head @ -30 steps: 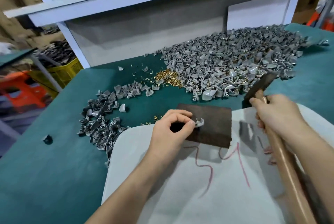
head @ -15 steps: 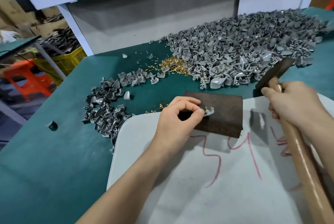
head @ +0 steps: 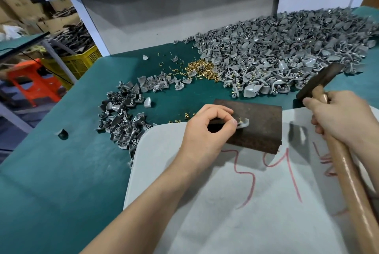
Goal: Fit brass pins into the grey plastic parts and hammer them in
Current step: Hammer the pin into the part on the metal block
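My left hand (head: 207, 128) pinches a small grey plastic part (head: 244, 123) with brass pins standing in it, holding it down on a dark brown block (head: 260, 122). My right hand (head: 340, 116) grips the wooden handle of a hammer (head: 320, 80), whose dark head hangs raised to the right of the block. A big heap of grey parts (head: 287, 53) fills the back right of the green table. A small pile of loose brass pins (head: 202, 69) lies at the heap's left edge. A smaller pile of grey parts (head: 121, 114) sits left of the block.
The block rests on the far edge of a white board (head: 235, 202) with red marks. A few loose pins (head: 180, 118) lie by my left hand. A grey shelf unit (head: 164, 14) backs the table. An orange stool (head: 30, 81) and yellow crate (head: 80, 61) stand off the left edge.
The view has tilted and shifted slightly. My left hand keeps the part on the block. The hammer stays raised in my right hand with little movement.
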The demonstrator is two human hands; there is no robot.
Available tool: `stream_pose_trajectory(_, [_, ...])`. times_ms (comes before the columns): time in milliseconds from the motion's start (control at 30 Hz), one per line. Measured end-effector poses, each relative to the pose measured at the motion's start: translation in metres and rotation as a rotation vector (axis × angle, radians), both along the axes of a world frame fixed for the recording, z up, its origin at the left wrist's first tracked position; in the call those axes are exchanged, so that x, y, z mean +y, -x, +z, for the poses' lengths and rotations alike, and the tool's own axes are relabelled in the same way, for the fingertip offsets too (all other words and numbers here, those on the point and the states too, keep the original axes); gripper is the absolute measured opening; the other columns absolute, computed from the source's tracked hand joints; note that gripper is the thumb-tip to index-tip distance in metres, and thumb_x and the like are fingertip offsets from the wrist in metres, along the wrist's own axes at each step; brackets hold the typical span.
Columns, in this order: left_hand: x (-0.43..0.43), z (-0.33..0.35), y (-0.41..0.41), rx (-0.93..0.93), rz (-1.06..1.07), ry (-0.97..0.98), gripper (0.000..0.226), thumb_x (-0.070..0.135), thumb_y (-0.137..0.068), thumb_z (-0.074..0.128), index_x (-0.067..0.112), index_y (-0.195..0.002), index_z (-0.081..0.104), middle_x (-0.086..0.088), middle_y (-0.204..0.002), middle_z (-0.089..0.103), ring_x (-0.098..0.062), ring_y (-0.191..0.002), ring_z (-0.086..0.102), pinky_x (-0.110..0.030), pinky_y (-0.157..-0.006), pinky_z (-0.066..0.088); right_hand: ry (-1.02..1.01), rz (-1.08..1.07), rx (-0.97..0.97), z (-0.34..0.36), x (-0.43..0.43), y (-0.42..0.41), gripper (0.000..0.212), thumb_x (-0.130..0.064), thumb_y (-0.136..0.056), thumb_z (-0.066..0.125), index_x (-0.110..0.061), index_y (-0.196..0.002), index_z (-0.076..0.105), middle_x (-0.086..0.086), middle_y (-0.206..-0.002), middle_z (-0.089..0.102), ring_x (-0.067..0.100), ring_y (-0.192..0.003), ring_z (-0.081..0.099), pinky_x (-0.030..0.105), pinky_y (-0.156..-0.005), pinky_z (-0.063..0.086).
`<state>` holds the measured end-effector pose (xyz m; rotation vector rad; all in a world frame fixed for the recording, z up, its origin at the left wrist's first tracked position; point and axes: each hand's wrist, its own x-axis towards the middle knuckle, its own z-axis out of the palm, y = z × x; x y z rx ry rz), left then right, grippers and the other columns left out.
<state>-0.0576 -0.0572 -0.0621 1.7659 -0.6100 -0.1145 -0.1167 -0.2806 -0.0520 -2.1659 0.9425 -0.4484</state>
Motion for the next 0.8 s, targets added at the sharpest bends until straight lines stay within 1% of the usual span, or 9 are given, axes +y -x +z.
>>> stream_pose_trajectory(233, [0.000, -0.001, 0.003, -0.119, 0.063, -0.040, 0.017, 0.005, -0.083, 0.065, 0.018, -0.072, 0.062, 0.006, -0.100, 0.062, 0.002, -0.094, 0.057, -0.011, -0.082, 0.041, 0.007, 0.006, 0.000, -0.002, -0.001, -0.001, 0.030, -0.029, -0.086, 0.056, -0.008, -0.065, 0.059, 0.011, -0.050, 0.062, 0.031, -0.056, 0.061, 0.039, -0.066, 0.051])
stream_pose_trajectory(333, [0.002, -0.001, 0.003, -0.318, 0.215, -0.132, 0.009, 0.010, -0.081, 0.066, 0.014, -0.076, 0.062, 0.007, -0.106, 0.060, 0.001, -0.099, 0.055, -0.011, -0.084, 0.039, 0.006, 0.017, 0.000, -0.003, -0.002, -0.001, 0.030, -0.027, -0.087, 0.054, -0.006, -0.067, 0.058, 0.013, -0.051, 0.062, 0.031, -0.055, 0.061, 0.038, -0.065, 0.051])
stream_pose_trajectory(367, [0.002, 0.000, 0.002, -0.408, 0.267, -0.182, 0.007, 0.011, -0.080, 0.067, 0.014, -0.078, 0.061, 0.006, -0.107, 0.060, -0.002, -0.100, 0.055, -0.015, -0.086, 0.039, -0.010, 0.034, -0.005, -0.001, -0.001, 0.000, 0.030, -0.026, -0.088, 0.054, -0.004, -0.068, 0.058, 0.012, -0.051, 0.060, 0.031, -0.051, 0.060, 0.036, -0.063, 0.051])
stream_pose_trajectory(433, [0.004, 0.001, 0.001, -0.511, 0.315, -0.217, 0.006, 0.012, -0.081, 0.066, 0.012, -0.080, 0.060, 0.004, -0.099, 0.064, -0.010, -0.091, 0.058, -0.027, -0.082, 0.045, -0.096, 0.115, -0.049, 0.006, 0.003, 0.005, 0.030, -0.023, -0.092, 0.052, -0.003, -0.071, 0.055, 0.006, -0.045, 0.054, 0.024, -0.037, 0.052, 0.025, -0.047, 0.045])
stream_pose_trajectory(500, [0.004, 0.001, 0.000, -0.526, 0.305, -0.214, 0.005, 0.012, -0.082, 0.064, 0.012, -0.082, 0.059, 0.003, -0.081, 0.065, -0.014, -0.076, 0.059, -0.037, -0.075, 0.048, -0.312, 0.232, -0.145, 0.020, 0.018, 0.013, 0.025, -0.020, -0.095, 0.049, -0.006, -0.075, 0.053, 0.000, -0.039, 0.047, 0.014, -0.028, 0.041, 0.017, -0.032, 0.034])
stream_pose_trajectory(567, [0.004, 0.001, -0.001, -0.538, 0.299, -0.220, 0.003, 0.014, -0.082, 0.064, 0.014, -0.083, 0.061, 0.006, -0.077, 0.065, -0.015, -0.075, 0.060, -0.042, -0.079, 0.048, -0.400, 0.409, -0.178, 0.037, 0.041, 0.019, 0.021, -0.016, -0.095, 0.048, -0.005, -0.077, 0.050, 0.000, -0.039, 0.046, 0.014, -0.027, 0.038, 0.015, -0.029, 0.030])
stream_pose_trajectory(667, [0.003, 0.001, -0.003, -0.608, 0.313, -0.234, 0.007, 0.016, -0.081, 0.064, 0.017, -0.087, 0.068, 0.007, -0.080, 0.067, -0.013, -0.078, 0.060, -0.044, -0.085, 0.046, -0.260, 0.585, -0.131, 0.055, 0.075, 0.018, 0.029, -0.011, -0.094, 0.047, -0.004, -0.067, 0.042, 0.001, -0.037, 0.042, 0.014, -0.024, 0.034, 0.014, -0.030, 0.028])
stream_pose_trajectory(733, [0.003, 0.000, -0.004, -0.637, 0.318, -0.233, 0.010, 0.017, -0.082, 0.065, 0.018, -0.090, 0.071, 0.007, -0.081, 0.068, -0.014, -0.079, 0.061, -0.045, -0.085, 0.046, -0.133, 0.602, -0.065, 0.055, 0.087, 0.013, 0.034, -0.014, -0.094, 0.048, -0.008, -0.063, 0.038, 0.002, -0.041, 0.043, 0.015, -0.026, 0.036, 0.019, -0.033, 0.032])
stream_pose_trajectory(800, [0.005, -0.002, -0.006, -0.602, 0.305, -0.210, 0.011, 0.019, -0.084, 0.065, 0.020, -0.092, 0.073, 0.007, -0.085, 0.069, -0.015, -0.081, 0.062, -0.047, -0.085, 0.045, -0.039, 0.572, 0.015, 0.053, 0.090, 0.010, 0.033, -0.020, -0.095, 0.047, -0.010, -0.065, 0.038, 0.007, -0.052, 0.046, 0.019, -0.032, 0.042, 0.026, -0.039, 0.038])
